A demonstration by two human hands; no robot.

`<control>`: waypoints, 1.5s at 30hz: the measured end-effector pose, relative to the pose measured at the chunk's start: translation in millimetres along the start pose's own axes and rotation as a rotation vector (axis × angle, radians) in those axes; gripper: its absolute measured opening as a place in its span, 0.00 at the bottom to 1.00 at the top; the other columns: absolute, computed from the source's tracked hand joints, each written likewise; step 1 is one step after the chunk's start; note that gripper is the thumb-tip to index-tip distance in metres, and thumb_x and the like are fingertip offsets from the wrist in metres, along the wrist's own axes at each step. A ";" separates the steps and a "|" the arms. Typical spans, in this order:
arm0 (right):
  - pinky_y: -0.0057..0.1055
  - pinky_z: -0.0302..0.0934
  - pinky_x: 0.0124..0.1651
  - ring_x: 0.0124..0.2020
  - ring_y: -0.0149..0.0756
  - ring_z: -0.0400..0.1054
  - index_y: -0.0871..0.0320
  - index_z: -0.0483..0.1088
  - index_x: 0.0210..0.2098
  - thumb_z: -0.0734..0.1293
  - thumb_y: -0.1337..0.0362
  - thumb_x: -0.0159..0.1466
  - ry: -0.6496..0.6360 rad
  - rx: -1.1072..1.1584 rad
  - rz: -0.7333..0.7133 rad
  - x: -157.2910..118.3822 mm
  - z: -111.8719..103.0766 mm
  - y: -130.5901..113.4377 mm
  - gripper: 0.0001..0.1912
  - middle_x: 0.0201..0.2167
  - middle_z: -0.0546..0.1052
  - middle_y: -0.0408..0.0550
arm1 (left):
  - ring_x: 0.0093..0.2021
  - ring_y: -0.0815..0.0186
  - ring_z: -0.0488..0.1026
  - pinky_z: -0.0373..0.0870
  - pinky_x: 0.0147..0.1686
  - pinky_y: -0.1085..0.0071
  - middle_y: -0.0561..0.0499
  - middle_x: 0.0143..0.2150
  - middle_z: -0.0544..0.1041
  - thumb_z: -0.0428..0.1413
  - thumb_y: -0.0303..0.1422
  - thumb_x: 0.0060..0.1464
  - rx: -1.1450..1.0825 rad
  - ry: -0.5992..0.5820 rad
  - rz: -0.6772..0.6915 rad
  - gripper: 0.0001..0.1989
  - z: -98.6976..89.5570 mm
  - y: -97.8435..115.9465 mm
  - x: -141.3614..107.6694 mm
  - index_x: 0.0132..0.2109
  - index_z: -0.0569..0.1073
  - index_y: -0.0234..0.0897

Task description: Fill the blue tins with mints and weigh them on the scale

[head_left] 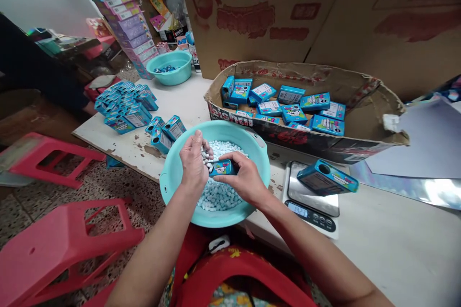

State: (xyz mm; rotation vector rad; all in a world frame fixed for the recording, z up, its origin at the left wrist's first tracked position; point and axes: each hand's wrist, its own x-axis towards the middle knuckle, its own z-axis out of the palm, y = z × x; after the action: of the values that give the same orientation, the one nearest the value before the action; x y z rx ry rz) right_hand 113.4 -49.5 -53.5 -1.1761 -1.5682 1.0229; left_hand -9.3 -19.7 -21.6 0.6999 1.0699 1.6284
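My right hand (245, 178) grips a small blue candy box (222, 168) printed "Caramelo", tilted over a turquoise basin (215, 127). Its left end points at my left hand (194, 163), whose curled fingers hold several white candies (205, 154) at that end. Loose white candies (219, 199) cover the basin's floor. Right of the basin is a digital scale (311, 218), its display lit. Another blue box (327, 178) lies on the scale's plate, a round dark hole in its near end.
A cut-down cardboard box (306, 136) full of blue boxes stands behind the basin. More blue boxes (126, 105) are grouped on the table's left, near a second turquoise basin (173, 76) and a tall stack of cartons (126, 24). Red stools (65, 235) stand at left.
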 end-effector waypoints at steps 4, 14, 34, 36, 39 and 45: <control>0.34 0.60 0.45 0.40 0.37 0.68 0.56 0.72 0.38 0.77 0.65 0.48 0.041 0.035 0.028 -0.6 -2.8 -2.0 0.18 0.36 0.74 0.43 | 0.18 0.74 0.62 0.59 0.17 0.77 0.58 0.18 0.61 0.60 0.48 0.50 0.020 -0.026 0.059 0.22 3.0 0.0 -2.1 0.25 0.61 0.37; 0.33 0.63 0.41 0.36 0.36 0.68 0.56 0.72 0.38 0.78 0.60 0.43 0.057 0.259 0.144 -0.8 -6.4 0.6 0.23 0.34 0.74 0.42 | 0.17 0.77 0.52 0.49 0.15 0.79 0.60 0.19 0.55 0.63 0.43 0.49 -0.015 -0.041 0.067 0.21 11.4 8.5 -2.7 0.27 0.60 0.38; 0.34 0.68 0.38 0.36 0.38 0.71 0.53 0.71 0.41 0.75 0.65 0.49 0.861 0.137 0.007 -167.0 -216.8 21.1 0.19 0.38 0.74 0.48 | 0.58 0.55 0.63 0.61 0.55 0.60 0.44 0.60 0.65 0.57 0.33 0.52 1.229 -1.324 0.436 0.28 142.2 -82.1 -41.9 0.61 0.63 0.40; 0.35 0.69 0.38 0.36 0.39 0.72 0.53 0.71 0.41 0.76 0.64 0.50 0.844 0.104 0.037 -170.1 -216.2 26.7 0.20 0.38 0.74 0.49 | 0.59 0.53 0.62 0.61 0.55 0.59 0.44 0.61 0.64 0.59 0.31 0.50 1.316 -1.401 0.405 0.33 155.1 -89.2 -43.9 0.63 0.60 0.42; 0.35 0.70 0.39 0.39 0.41 0.72 0.53 0.72 0.41 0.78 0.63 0.48 0.768 0.106 0.012 -171.1 -210.8 29.1 0.21 0.40 0.74 0.49 | 0.55 0.54 0.66 0.62 0.52 0.61 0.44 0.56 0.70 0.55 0.35 0.54 1.327 -1.187 0.449 0.23 141.4 -85.2 -27.1 0.58 0.65 0.41; 0.37 0.69 0.43 0.42 0.42 0.71 0.52 0.74 0.40 0.79 0.63 0.49 0.476 0.120 -0.141 -159.4 -194.6 17.3 0.20 0.37 0.75 0.49 | 0.43 0.53 0.70 0.65 0.42 0.61 0.42 0.43 0.74 0.47 0.46 0.57 1.675 -0.837 0.237 0.17 32.2 -74.8 7.0 0.43 0.70 0.37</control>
State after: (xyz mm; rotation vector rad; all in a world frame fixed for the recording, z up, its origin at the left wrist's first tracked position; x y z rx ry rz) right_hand 327.8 -182.1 -48.2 -1.1093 -1.1773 0.6715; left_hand 48.1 3.0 -75.2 2.3301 1.5078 0.0710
